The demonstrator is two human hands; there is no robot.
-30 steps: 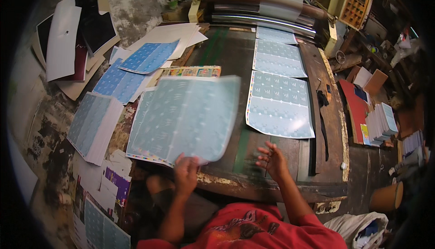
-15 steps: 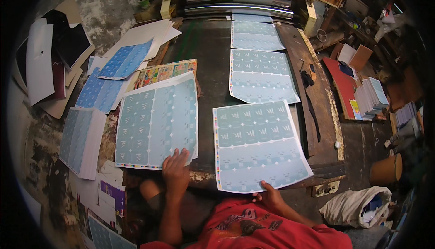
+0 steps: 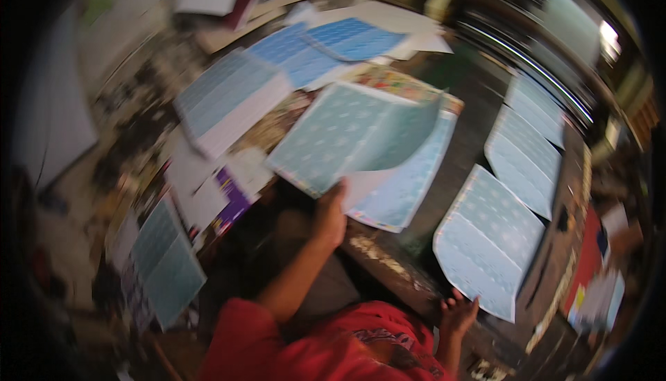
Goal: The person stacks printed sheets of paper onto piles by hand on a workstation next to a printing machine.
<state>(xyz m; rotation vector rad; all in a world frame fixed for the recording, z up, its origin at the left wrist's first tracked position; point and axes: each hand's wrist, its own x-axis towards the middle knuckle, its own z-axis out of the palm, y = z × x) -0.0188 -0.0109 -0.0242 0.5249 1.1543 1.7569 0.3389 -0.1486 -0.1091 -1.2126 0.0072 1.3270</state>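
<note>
A stack of pale green-blue printed sheets (image 3: 319, 126) lies on the left of the machine bed. My left hand (image 3: 330, 220) is closed on the near edge of its top sheet, whose right part curls up and shows its white underside. Beneath it, more light blue print is uncovered. My right hand (image 3: 458, 314), fingers apart, is at the near edge of a single printed sheet (image 3: 491, 242) on the right; blur hides whether the fingertips touch it. Two more printed sheets, a middle one (image 3: 524, 156) and a far one (image 3: 535, 107), trail back toward the rollers.
Metal rollers (image 3: 527, 62) cross the far end of the dark bed (image 3: 444, 149). Left of it lie blue printed sheets (image 3: 354, 38), a thick stack of printed sheets (image 3: 229, 97) and a purple printed piece (image 3: 231, 197). Another printed sheet (image 3: 166, 263) sits lower left.
The view has swung left and blurred. My left hand has taken hold of the top sheet, which now curls up. The right sheet lies on the bed, and my right hand has let it go.
</note>
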